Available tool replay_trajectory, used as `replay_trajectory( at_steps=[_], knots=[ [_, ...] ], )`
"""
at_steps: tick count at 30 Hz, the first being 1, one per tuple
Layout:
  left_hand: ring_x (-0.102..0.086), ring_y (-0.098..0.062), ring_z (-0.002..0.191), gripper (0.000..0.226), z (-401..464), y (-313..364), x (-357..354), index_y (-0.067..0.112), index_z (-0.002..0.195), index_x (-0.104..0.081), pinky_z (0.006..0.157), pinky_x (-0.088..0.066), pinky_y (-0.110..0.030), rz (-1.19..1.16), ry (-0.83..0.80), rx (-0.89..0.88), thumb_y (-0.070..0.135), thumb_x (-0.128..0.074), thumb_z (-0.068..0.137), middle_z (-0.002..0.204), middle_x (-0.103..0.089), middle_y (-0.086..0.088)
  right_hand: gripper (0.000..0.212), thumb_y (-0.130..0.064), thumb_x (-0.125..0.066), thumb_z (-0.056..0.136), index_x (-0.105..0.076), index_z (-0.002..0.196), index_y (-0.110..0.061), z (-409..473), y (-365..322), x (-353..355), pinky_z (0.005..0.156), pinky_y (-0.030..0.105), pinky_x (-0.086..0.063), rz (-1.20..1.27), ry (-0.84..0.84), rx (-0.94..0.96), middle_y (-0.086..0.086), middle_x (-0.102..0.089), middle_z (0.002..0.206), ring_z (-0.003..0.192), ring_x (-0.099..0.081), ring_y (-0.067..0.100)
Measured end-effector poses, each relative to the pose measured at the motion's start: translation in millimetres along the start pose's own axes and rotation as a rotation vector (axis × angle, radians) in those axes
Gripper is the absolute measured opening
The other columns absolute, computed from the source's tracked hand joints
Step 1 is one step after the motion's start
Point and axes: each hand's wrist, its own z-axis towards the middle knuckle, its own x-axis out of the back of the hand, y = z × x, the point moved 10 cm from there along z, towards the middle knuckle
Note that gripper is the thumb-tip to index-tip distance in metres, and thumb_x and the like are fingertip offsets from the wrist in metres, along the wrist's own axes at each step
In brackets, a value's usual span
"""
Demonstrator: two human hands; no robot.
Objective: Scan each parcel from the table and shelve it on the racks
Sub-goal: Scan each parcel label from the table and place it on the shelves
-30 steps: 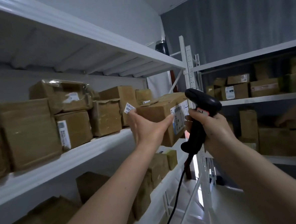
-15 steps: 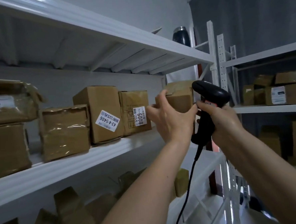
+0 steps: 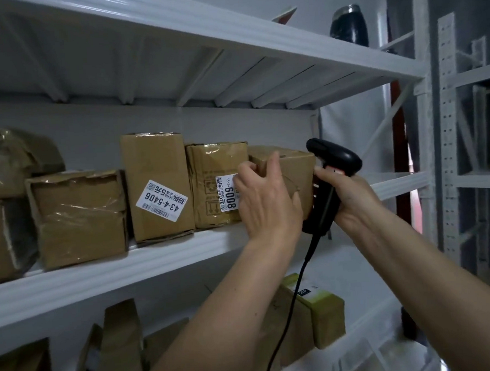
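Resting on the middle white metal rack shelf, the plain brown cardboard parcel sits at the right end of a row of boxes, just beside and apparently touching a creased brown carton with a white label reading 6008. The left hand is raised against the parcel's front, its back turned to the camera; the thumb points up along the parcel's upper left corner and the fingers curl around the parcel's left edge, partly covering the 6008 label. The right hand grips the handle of a black handheld barcode scanner, fingers wrapped around the grip, the scanner's head close against the parcel's right side. A black cable hangs down from the scanner's handle in front of the lower shelf.

Left of the 6008 carton stands a taller upright brown box with a slanted white label reading 43-4-5406, then a low taped brown box with a dented top, and further cartons at the left edge. On the shelf below, several brown boxes lean at angles, and a greenish-yellow box with a white label lies near the right end. A dark rounded flask stands on the top shelf. A second white rack stands to the right.
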Motion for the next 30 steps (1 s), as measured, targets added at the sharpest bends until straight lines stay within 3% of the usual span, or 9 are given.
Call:
replay_trajectory(
  at_steps=[5, 9, 12, 15, 20, 24, 27, 30],
  knots=[
    [-0.039, -0.023, 0.104, 0.074, 9.8, -8.9, -3.9, 0.026, 0.134, -0.043, 0.075, -0.047, -0.032, 0.126, 0.047, -0.027, 0.034, -0.082, 0.072, 0.117, -0.036, -0.01, 0.008, -0.007, -0.07, 0.086, -0.065, 0.092, -0.01, 20.6, 16.9, -16.4, 0.061, 0.033, -0.057, -0.01, -0.029, -0.017, 0.007, -0.07, 0.083, 0.074, -0.07, 0.02],
    [-0.034, -0.018, 0.095, 0.075, 19.8, -19.4, -10.2, 0.024, 0.136, -0.041, 0.068, -0.038, -0.028, 0.154, 0.038, -0.004, 0.033, -0.082, 0.073, 0.114, -0.035, -0.009, 0.01, -0.006, -0.071, 0.085, -0.064, 0.092, -0.01, 31.2, 23.5, -26.3, 0.065, 0.034, -0.058, -0.015, -0.03, -0.02, 0.008, -0.07, 0.084, 0.075, -0.069, 0.02],
    [-0.027, -0.014, 0.088, 0.077, 25.6, -22.6, -15.0, 0.024, 0.139, -0.038, 0.068, -0.033, -0.028, 0.18, 0.034, 0.002, 0.033, -0.08, 0.075, 0.111, -0.036, -0.007, 0.011, -0.006, -0.071, 0.084, -0.064, 0.09, -0.011, 36.2, 27.5, -29.7, 0.057, 0.03, -0.056, -0.019, -0.027, -0.026, 0.007, -0.069, 0.083, 0.073, -0.069, 0.018],
    [-0.037, -0.016, 0.088, 0.078, 30.3, -23.9, -20.9, 0.022, 0.143, -0.033, 0.07, -0.038, -0.029, 0.199, 0.002, 0.014, 0.03, -0.077, 0.079, 0.113, -0.038, -0.008, 0.012, -0.006, -0.071, 0.084, -0.063, 0.089, -0.013, 38.8, 30.8, -31.4, 0.062, 0.032, -0.056, -0.018, -0.027, -0.027, 0.006, -0.069, 0.083, 0.076, -0.068, 0.019],
    [-0.052, -0.023, 0.104, 0.076, 32.4, -22.2, -28.5, 0.019, 0.149, -0.024, 0.079, -0.043, -0.032, 0.242, -0.059, 0.004, 0.022, -0.069, 0.088, 0.121, -0.046, -0.01, 0.012, -0.009, -0.071, 0.085, -0.062, 0.092, -0.015, 36.1, 34.4, -28.1, 0.068, 0.034, -0.057, -0.045, -0.027, -0.028, 0.006, -0.069, 0.089, 0.084, -0.068, 0.021],
    [-0.052, -0.017, 0.103, 0.069, 23.3, -28.3, -21.1, 0.026, 0.146, -0.035, 0.077, -0.039, -0.028, 0.035, -0.079, 0.058, 0.015, -0.07, 0.087, 0.117, -0.05, -0.002, 0.014, -0.013, -0.072, 0.085, -0.064, 0.097, -0.015, 25.1, 29.5, -15.7, 0.072, 0.03, -0.052, -0.088, 0.011, 0.035, 0.003, -0.067, 0.092, 0.091, -0.065, 0.019],
    [-0.054, -0.011, 0.09, 0.049, 7.1, -39.9, -9.5, 0.026, 0.134, -0.051, 0.078, -0.05, -0.029, -0.174, -0.082, 0.139, 0.012, -0.065, 0.089, 0.104, -0.051, 0.006, 0.03, -0.016, -0.073, 0.083, -0.064, 0.112, -0.013, 5.6, 34.0, -6.3, 0.078, 0.031, -0.049, -0.088, 0.038, 0.043, 0.001, -0.068, 0.098, 0.096, -0.064, 0.019],
    [-0.057, -0.011, 0.079, 0.033, -17.4, -57.4, 0.7, 0.024, 0.115, -0.062, 0.079, -0.056, -0.034, -0.36, -0.096, 0.206, 0.007, -0.064, 0.088, 0.09, -0.057, 0.006, 0.023, -0.012, -0.074, 0.082, -0.067, 0.104, -0.011, -25.4, 48.0, -8.9, 0.084, 0.034, -0.054, -0.057, -0.04, 0.017, 0.005, -0.071, 0.094, 0.094, -0.067, 0.022]
  ],
)
